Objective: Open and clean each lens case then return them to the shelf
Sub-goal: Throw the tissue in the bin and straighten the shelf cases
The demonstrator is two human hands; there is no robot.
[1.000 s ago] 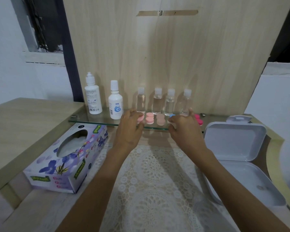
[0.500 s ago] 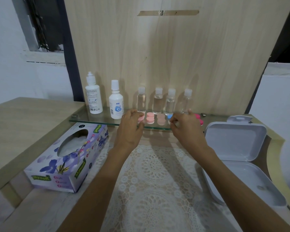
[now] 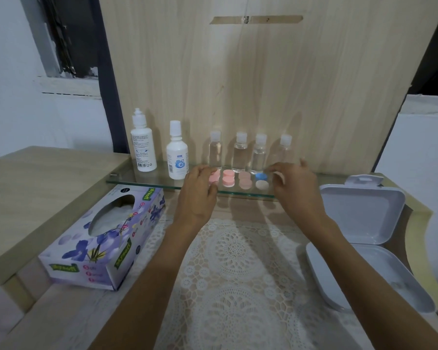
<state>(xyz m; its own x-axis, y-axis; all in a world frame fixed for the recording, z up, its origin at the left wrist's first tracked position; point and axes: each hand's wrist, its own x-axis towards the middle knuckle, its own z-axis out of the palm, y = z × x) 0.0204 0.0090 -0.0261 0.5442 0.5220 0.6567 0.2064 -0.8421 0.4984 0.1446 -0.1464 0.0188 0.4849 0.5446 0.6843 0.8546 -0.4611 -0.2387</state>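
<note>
Left hand (image 3: 197, 198) reaches to mid-frame, fingers and thumb curled about the leftmost pink case (image 3: 215, 177) on the glass shelf (image 3: 142, 180). Right hand (image 3: 297, 192) hovers just right of the blue-and-white case (image 3: 261, 180), fingers loosely bent; whether it pinches anything I cannot tell. Two more pink cases (image 3: 228, 178) lie between. Bottles (image 3: 240, 155) stand behind them. A tissue box (image 3: 99, 243) sits lower left and an open white box (image 3: 364, 215) at right.

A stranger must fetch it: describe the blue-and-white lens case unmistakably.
Look at the glass shelf on the wooden panel, where four clear bottles stand. Lens cases lie in a line before them; take the case beside the right hand. It alone has a blue cap and a white cap; the others in view are pink.
</note>
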